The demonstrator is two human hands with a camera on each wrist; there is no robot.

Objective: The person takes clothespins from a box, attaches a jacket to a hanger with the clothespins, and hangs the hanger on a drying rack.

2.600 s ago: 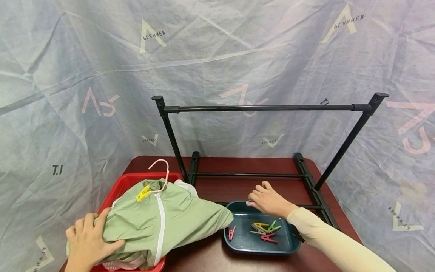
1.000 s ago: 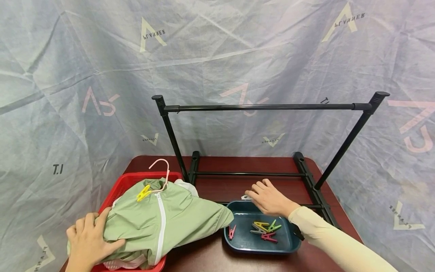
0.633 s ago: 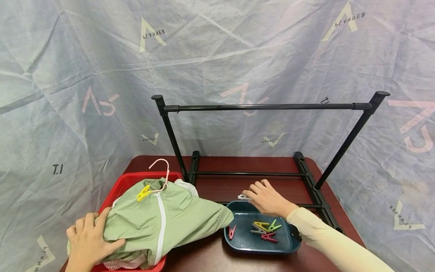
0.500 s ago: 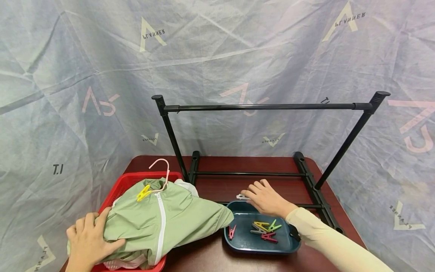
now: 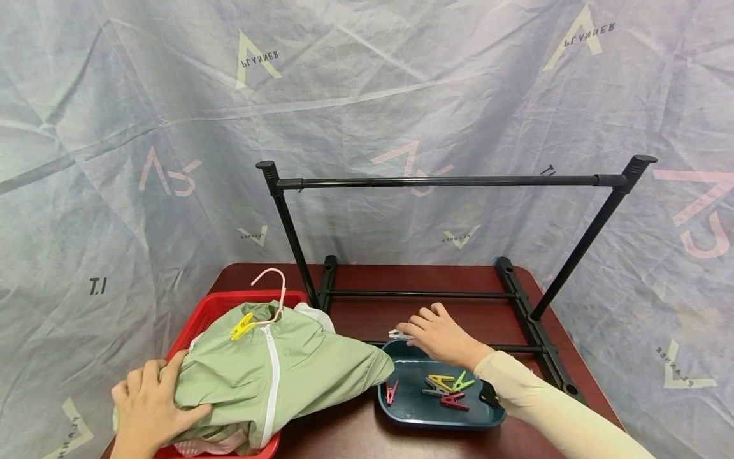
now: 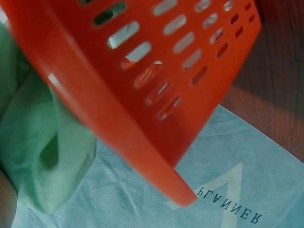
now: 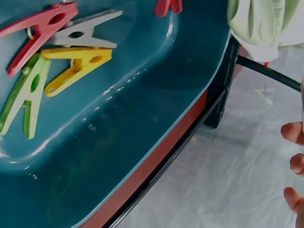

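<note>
In the head view my left hand (image 5: 150, 401) rests on the green zip jacket (image 5: 304, 363), near the red basket's left side, with thumb and fingers spread. The jacket lies over the red basket (image 5: 197, 324) on a pink hanger (image 5: 282, 299), with a yellow clothespin (image 5: 242, 326) at its collar. My right hand (image 5: 440, 333) pinches a white clothespin (image 5: 397, 334) above the far rim of the dark teal tray (image 5: 418, 417). Several clothespins lie in that tray, among them a green clothespin (image 7: 29, 95) and a yellow clothespin (image 7: 78, 64).
A black rack stands on the dark red table (image 5: 321, 433), its top bar (image 5: 447, 182) running across above the tray. A grey printed sheet (image 5: 367, 95) hangs behind. White cloth (image 5: 314, 315) shows in the basket beside the jacket.
My right hand has moved left with the white clothespin, which shows more clearly past the fingers than at first. My left hand and the jacket stay in place.
</note>
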